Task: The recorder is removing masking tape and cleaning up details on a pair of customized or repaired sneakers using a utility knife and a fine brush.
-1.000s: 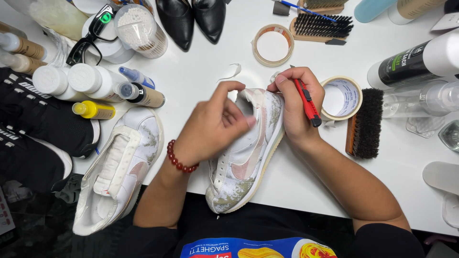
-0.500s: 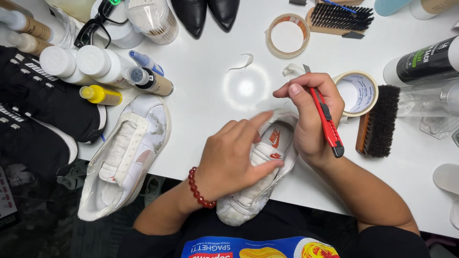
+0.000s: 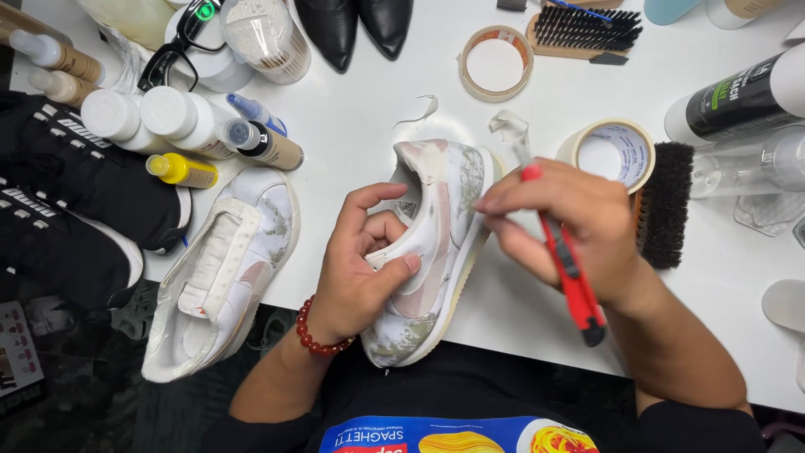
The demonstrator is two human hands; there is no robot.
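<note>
Careful now: your left hand [image 3: 360, 273] grips white shoe [image 3: 436, 243], tipped on side at table [image 3: 352, 143] edge. Your right hand [image 3: 570, 231] holds red knife [image 3: 563, 256], closed around it, fingers pinching tape at shoe. Blade sits near your fingers; slip could cut you or shoe.

Sneaker [image 3: 436, 252] inner side: covered by the left hand [image 3: 360, 268]; fingertips are lost inside the collar.
Knife [image 3: 566, 260] blade: hidden behind the right hand [image 3: 570, 231]; its tip cannot be made out.
Black shoes [image 3: 356, 25]: cut off by the top edge.
Brush [image 3: 583, 32]: partly cropped at the top edge.
Dark spray bottle [image 3: 738, 101]: cut by the right edge.
Forearms: cropped at the bottom edge.
</note>
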